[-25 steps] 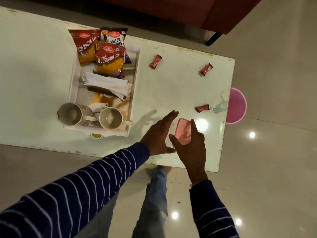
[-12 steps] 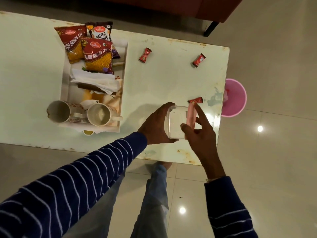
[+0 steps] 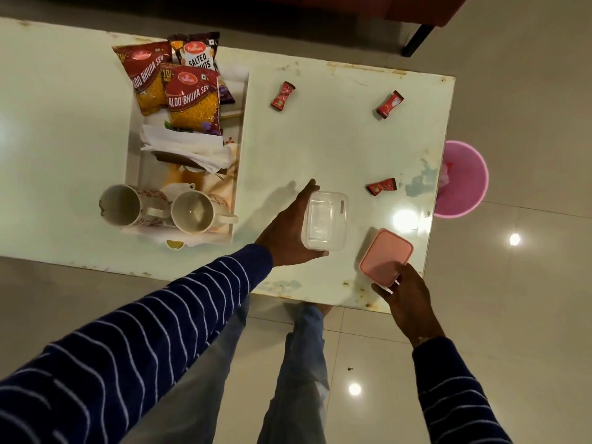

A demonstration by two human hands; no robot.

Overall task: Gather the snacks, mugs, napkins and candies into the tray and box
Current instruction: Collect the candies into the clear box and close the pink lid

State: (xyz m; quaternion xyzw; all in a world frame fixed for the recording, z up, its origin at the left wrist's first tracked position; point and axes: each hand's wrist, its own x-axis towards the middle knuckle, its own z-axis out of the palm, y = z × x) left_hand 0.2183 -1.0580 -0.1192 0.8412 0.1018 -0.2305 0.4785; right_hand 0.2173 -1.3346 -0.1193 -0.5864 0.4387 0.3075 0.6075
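Since half a second earlier, the pink lid [image 3: 386, 258] had come off the clear box [image 3: 325, 221]. It lay by the counter's [image 3: 336, 149] near right corner under the right hand [image 3: 408, 299], its fingers apparently gripping the edge, while the left hand [image 3: 290, 232] clasped the empty box near the near edge. Haldiram's packets [image 3: 192, 104] reading "Aloo Bhujia Sev" and "Salted", napkins [image 3: 189, 149] and mugs [image 3: 157, 209] already filled the tray [image 3: 242, 129]; three red candies [image 3: 381, 186] remained toward the right edge.

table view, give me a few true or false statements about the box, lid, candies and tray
1. The lid is on the box. False: it lies beside the box, under the right hand.
2. Three candies lie loose on the table. True.
3. The left hand grips the box. True.
4. The box holds a candy. False: it looks empty.
5. Both mugs are in the tray. True.
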